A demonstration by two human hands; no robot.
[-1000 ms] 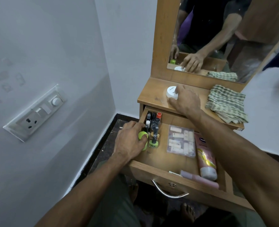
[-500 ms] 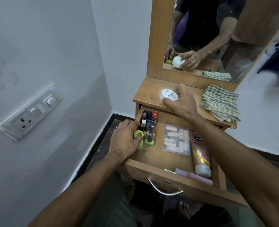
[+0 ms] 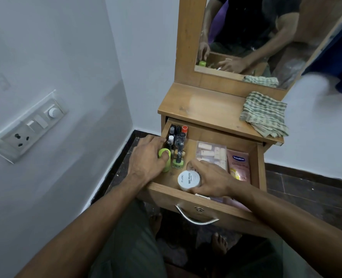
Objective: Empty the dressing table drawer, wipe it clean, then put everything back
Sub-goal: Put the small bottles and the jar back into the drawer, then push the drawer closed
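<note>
Restocking drawer; both hands inside, each gripping a container.

Right hand (image 3: 212,180) curls round white Zudio nail polish remover tub (image 3: 189,179), low at 6 o'clock of the drawer (image 3: 254,167) floor, near the front wall; left hand (image 3: 149,158) grips lime-green container (image 3: 164,159) at 9 o'clock, against the left wall; upright nail polish bottles (image 3: 178,141) packed at 10-11 o'clock, touching-close to left fingers. Risks, judged: left knuckles could nudge and topple the bottles when withdrawing; tub set near the green-capped bottle (image 3: 178,163) could tip it; clear pad box (image 3: 212,152) and Vaseline tube (image 3: 238,167) at 2-3 o'clock lie flat, low risk; checked cloth (image 3: 264,114) sits on tabletop (image 3: 202,109), out of the way.
</note>
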